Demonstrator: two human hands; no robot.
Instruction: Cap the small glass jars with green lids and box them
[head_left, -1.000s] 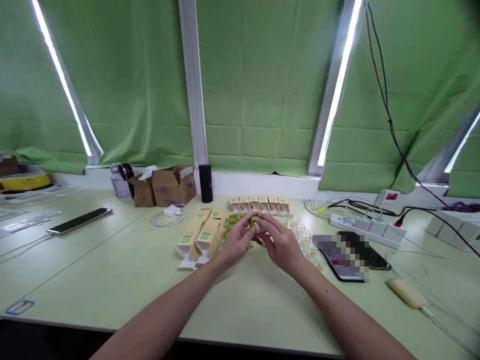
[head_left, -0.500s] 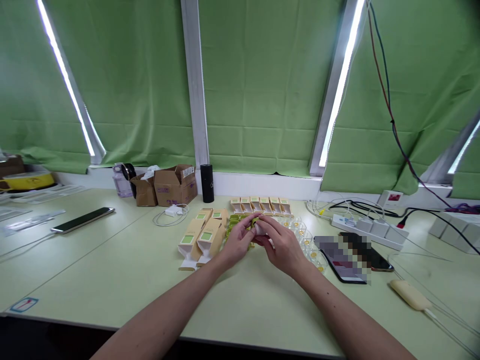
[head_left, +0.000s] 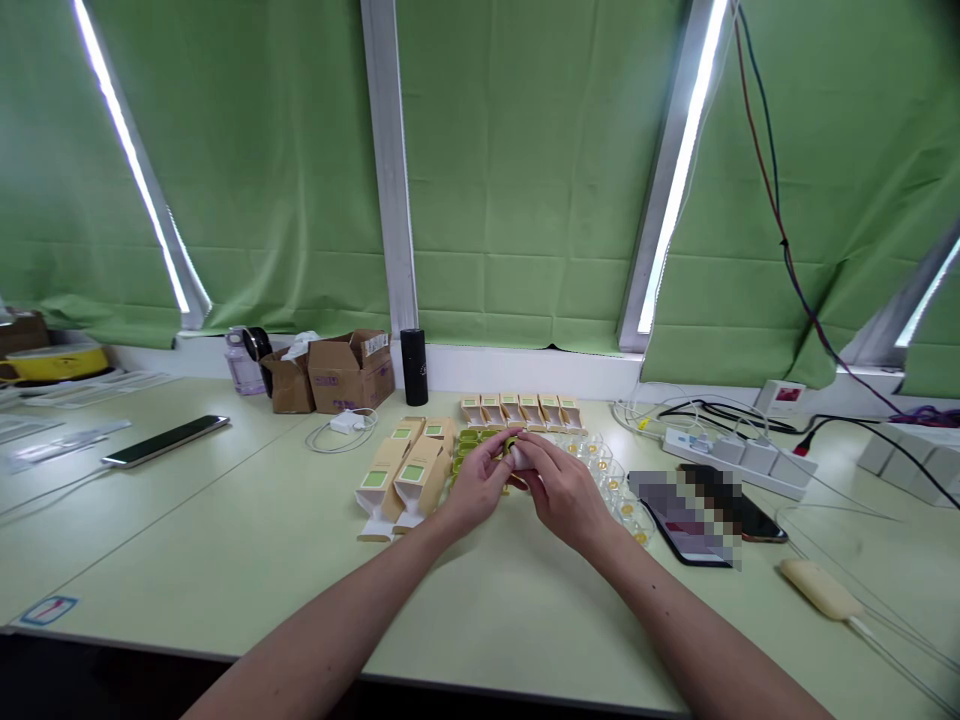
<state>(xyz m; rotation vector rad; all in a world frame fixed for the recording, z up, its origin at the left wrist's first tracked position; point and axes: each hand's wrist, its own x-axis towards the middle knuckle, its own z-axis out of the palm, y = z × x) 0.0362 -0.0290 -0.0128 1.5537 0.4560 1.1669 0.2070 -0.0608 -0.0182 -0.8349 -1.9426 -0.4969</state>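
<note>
Both hands meet over the table, closed on one small white and green piece (head_left: 518, 457), mostly hidden by fingers. My left hand (head_left: 477, 482) grips its green end, and my right hand (head_left: 562, 490) wraps its white side. Behind my left hand sit several green plastic parts (head_left: 468, 440), partly covered by it. To the right of my right hand stand several clear plastic cups (head_left: 613, 476) with yellow centres. Several open cardboard boxes (head_left: 421, 474) with green labels lie left of my left hand. Behind the hands is a row of small cardboard boxes (head_left: 519, 411).
Two phones (head_left: 739, 505) lie on the right, near a power strip (head_left: 739, 462) with adapters and loose cables. A cream-coloured device (head_left: 821, 590) with a cord is closer. At the back left are brown cartons (head_left: 351, 372), a black cylinder (head_left: 414, 367) and a white charger (head_left: 349, 422).
Hardly anything differs. My fingers have shifted slightly around the white and green piece; both hands stay in the same place.
</note>
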